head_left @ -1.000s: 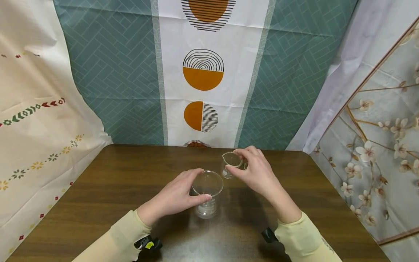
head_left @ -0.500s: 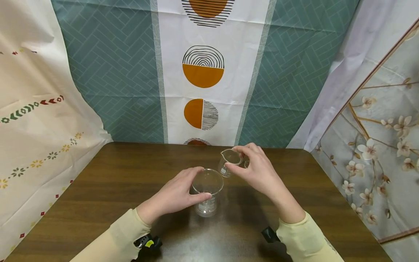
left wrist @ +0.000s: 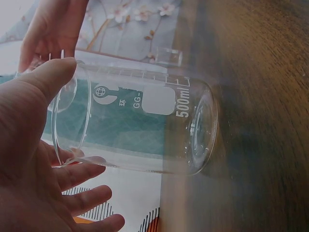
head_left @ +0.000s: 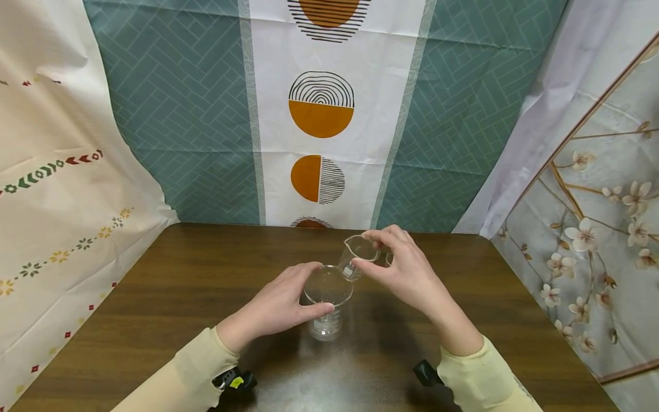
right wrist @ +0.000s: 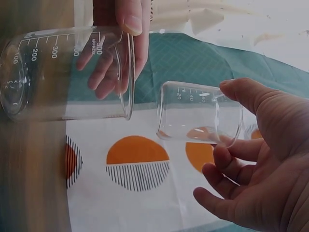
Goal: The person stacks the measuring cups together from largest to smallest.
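Observation:
A large clear glass beaker [head_left: 327, 326] marked 500ml stands upright on the brown table. My left hand [head_left: 275, 306] holds it near the rim, with the thumb on the near side and fingers on the far side. In the left wrist view the large beaker [left wrist: 159, 130] shows its white label and a spout. My right hand [head_left: 404, 266] pinches a smaller glass beaker [head_left: 352, 264] by its rim, off the table and slightly tilted. In the right wrist view the small beaker [right wrist: 188, 113] is higher than the rim of the large one, apart from it. Neither shows visible contents.
Behind my right hand is another small glass vessel [head_left: 389, 258], mostly hidden in the head view; the left wrist view shows this glass [left wrist: 169, 56] on the table. Patterned cloths hang behind the table [head_left: 231, 252] and along both sides.
My right hand has moved slightly left with the small beaker, bringing its base closer to the large beaker's rim and tilting it a little. My left hand stays in place.

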Demonstrator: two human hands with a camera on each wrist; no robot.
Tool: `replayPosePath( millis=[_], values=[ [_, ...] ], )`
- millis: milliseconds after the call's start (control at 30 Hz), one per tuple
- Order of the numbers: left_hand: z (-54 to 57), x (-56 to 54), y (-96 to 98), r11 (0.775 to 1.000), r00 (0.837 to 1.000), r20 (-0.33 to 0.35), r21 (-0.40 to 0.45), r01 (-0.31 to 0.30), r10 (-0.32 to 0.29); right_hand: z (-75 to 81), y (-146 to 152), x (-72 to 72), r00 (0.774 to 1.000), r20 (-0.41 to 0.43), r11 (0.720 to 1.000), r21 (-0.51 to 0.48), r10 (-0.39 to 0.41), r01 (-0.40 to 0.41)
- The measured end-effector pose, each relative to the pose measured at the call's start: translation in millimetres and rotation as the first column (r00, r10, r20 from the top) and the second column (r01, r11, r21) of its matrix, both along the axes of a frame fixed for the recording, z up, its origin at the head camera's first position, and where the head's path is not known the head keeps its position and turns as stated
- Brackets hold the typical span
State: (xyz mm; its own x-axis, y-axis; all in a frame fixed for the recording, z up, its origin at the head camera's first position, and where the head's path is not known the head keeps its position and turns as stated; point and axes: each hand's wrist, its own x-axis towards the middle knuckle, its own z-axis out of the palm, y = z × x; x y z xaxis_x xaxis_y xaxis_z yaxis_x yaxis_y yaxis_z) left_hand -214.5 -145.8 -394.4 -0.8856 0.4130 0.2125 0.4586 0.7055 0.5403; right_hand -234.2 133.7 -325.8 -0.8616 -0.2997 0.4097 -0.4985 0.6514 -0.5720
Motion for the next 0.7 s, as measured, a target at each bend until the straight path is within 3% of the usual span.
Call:
replayPosePath(
  millis=[700],
  values=[
    [-1.1,-1.2,-0.6,1.000,1.000,0.004,-0.002,0.005,-0.005,-2.5,-7.9,3.6,0.998,-0.022,0.998,0.006,0.059,-0.058]
  ],
)
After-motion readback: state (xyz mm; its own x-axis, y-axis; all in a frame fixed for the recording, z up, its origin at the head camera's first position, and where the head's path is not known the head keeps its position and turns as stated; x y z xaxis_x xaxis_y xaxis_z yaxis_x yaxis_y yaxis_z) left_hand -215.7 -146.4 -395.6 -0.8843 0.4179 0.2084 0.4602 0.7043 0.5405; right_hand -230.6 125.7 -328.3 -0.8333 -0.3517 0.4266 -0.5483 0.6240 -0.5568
